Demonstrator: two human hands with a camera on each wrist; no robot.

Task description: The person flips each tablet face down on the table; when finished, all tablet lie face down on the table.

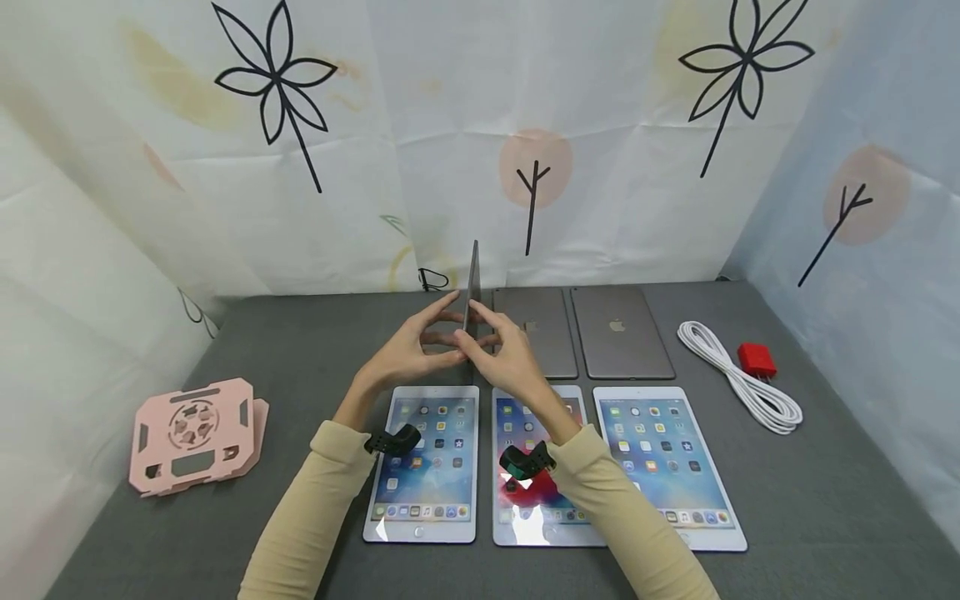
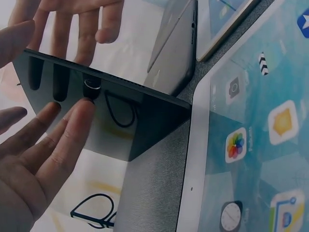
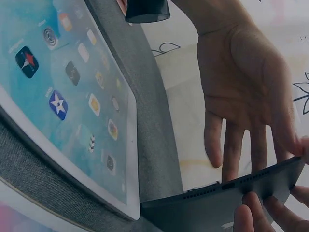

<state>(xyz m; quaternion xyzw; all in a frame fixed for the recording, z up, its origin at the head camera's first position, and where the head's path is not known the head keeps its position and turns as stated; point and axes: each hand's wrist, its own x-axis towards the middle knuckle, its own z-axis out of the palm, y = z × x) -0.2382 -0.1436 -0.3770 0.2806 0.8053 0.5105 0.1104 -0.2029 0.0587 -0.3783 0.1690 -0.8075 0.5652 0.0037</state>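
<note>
Head: the gray iPad [image 1: 474, 279] is standing upright beyond the leftmost white iPad [image 1: 425, 483], the right hand [image 1: 513, 354] pinching its near edge. Left wrist: the left hand [image 2: 38, 166] is touching it with straight, spread fingers. Right wrist: it's looking stiff, slick, probably fragile; edges suit gripping.

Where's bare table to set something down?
Bare grey tabletop shows front right, bordered by the rightmost white-framed tablet and coiled white cable, and back left, between the pink slotted panel and left hand. Crowded: the middle, with two more white-framed tablets, two flat grey tablets, the right hand and an upright dark tablet.
</note>
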